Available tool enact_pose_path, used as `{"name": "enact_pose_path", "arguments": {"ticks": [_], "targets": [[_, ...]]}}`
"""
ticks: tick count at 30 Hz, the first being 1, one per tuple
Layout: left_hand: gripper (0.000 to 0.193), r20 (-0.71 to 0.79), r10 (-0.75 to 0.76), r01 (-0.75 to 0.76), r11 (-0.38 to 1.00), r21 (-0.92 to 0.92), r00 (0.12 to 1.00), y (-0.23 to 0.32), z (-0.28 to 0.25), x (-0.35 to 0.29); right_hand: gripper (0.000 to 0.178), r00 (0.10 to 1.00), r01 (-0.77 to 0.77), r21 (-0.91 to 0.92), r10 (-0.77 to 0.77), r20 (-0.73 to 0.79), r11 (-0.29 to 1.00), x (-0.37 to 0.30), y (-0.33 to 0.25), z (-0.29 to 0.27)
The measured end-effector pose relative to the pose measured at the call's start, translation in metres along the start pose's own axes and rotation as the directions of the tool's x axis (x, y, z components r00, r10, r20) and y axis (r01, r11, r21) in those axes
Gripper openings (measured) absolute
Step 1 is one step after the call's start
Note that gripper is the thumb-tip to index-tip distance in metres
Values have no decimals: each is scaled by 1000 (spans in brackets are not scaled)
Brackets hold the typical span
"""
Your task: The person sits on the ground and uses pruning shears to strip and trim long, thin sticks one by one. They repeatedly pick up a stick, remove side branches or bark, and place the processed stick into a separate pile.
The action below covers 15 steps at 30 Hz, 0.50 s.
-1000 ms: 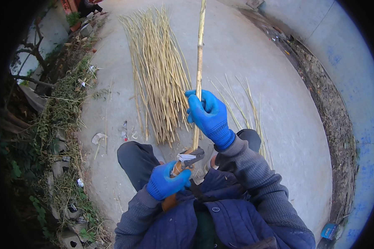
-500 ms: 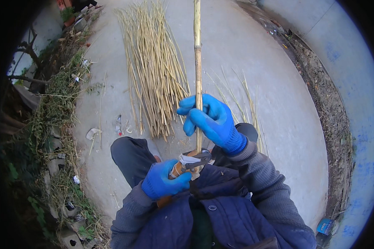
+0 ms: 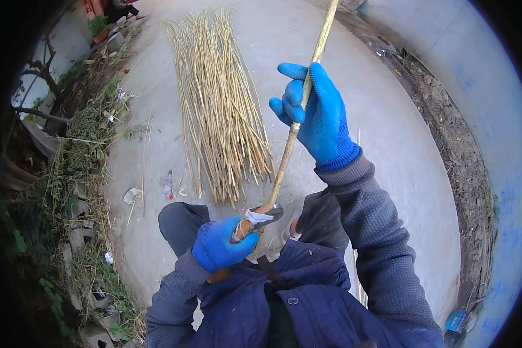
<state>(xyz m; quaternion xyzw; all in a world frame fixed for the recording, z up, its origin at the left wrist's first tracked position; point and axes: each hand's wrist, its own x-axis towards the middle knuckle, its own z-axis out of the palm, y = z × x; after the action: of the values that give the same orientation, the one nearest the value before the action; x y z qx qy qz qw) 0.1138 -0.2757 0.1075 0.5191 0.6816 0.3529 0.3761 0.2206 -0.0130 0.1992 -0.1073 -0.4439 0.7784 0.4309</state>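
Note:
Both my hands wear blue knit gloves. My left hand [image 3: 221, 246] is wrapped round a wooden-handled cutting tool [image 3: 271, 212] with a dark metal head and white wrapping, held low over my lap. A long tan stalk [image 3: 283, 165] rises from the tool's head and leans to the upper right. Higher up, my right hand [image 3: 322, 116] has its fingers curled round the stalk, with the thumb and fingers bent. The stalk's top runs past the upper edge of the view. Where its lower end meets the blade is partly hidden.
A big pile of long thin stalks [image 3: 223, 116] lies on the concrete ground ahead, left of centre. Dry weeds and blocks [image 3: 87, 168] line the left side. A pale wall [image 3: 487, 116] stands at the right, with a small blue container [image 3: 457, 321] near its foot.
My right hand has moved up and right along with the stalk, which now tilts to the upper right instead of standing upright. My left hand and the tool shifted slightly left.

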Motion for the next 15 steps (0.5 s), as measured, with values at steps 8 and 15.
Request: {"name": "enact_pose_path", "arguments": {"ticks": [8, 15], "targets": [[31, -5, 89, -89, 994, 57, 996, 25, -16, 24, 51, 946, 272, -110, -287, -153, 956, 55, -81, 19], [28, -59, 133, -141, 976, -169, 989, 80, -62, 101, 51, 954, 200, -214, -141, 264, 956, 38, -48, -9]]}}
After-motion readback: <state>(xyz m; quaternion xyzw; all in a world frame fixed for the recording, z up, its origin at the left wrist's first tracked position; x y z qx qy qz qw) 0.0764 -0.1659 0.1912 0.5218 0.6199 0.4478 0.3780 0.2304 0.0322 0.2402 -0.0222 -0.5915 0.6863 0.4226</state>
